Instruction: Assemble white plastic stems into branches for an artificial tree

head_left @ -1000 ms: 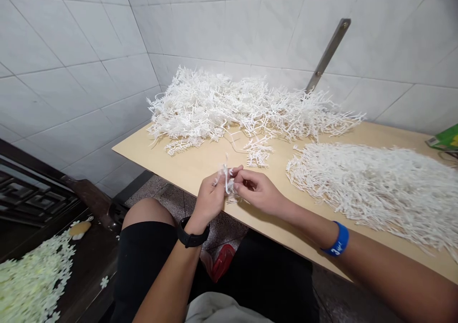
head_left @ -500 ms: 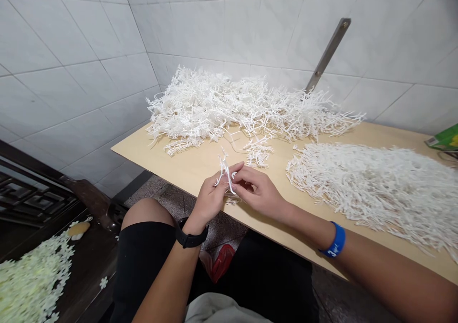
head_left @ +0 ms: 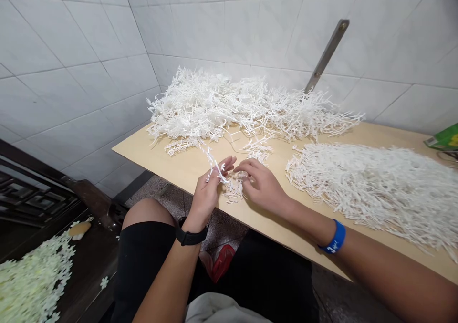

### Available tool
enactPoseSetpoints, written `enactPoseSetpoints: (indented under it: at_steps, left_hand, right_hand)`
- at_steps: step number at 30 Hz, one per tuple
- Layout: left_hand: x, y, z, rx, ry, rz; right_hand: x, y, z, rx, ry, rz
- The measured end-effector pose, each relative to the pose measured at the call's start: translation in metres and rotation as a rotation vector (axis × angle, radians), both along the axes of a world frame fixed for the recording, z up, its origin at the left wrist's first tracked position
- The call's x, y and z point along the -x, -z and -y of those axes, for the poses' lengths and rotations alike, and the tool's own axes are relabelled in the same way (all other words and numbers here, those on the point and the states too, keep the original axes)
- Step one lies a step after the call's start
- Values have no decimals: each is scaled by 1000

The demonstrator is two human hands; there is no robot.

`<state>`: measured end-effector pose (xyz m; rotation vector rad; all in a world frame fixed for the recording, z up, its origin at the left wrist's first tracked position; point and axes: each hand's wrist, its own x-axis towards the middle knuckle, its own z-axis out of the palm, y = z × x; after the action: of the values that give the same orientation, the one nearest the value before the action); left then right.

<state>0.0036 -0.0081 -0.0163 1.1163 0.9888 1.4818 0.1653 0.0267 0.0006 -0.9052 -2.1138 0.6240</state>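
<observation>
A white branched plastic stem lies across the fingers of my left hand, which is closed on it, its twiggy tip pointing up and to the left. To its right, my right hand hovers with bent fingers and thumb apart, and I see nothing held between them. Below and between both hands, a small heap of short white pieces rests near the table's front edge. Just beyond the hands lies a loose cluster of white branched stems.
A large pile of white branched stems spreads along the tiled wall on the wooden table. At right is a flat heap of short white pieces, with a green package behind. Pale flower pieces lie at lower left.
My hands have moved apart. The left, with the stem, has shifted left; the right has drawn off the stem, and the small heap between them shows more.
</observation>
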Motion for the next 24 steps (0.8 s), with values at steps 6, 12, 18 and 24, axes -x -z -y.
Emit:
enactPoseSetpoints:
  at_steps: [6,12,18,24]
  left_hand:
    - [2,-4,2,-8,72,-80]
    - [4,-8,5,0,175,-160]
    - [4,-12,6,-28,204,-201]
    - [2,-8,6,-2,127,-178]
  right_hand:
    - [4,-3,4,-3,-145,-74]
    - [7,-1,7,26,-184,-48]
    - [9,1,9,23,-101,-52]
    - [10,-5,11,13,-99,-30]
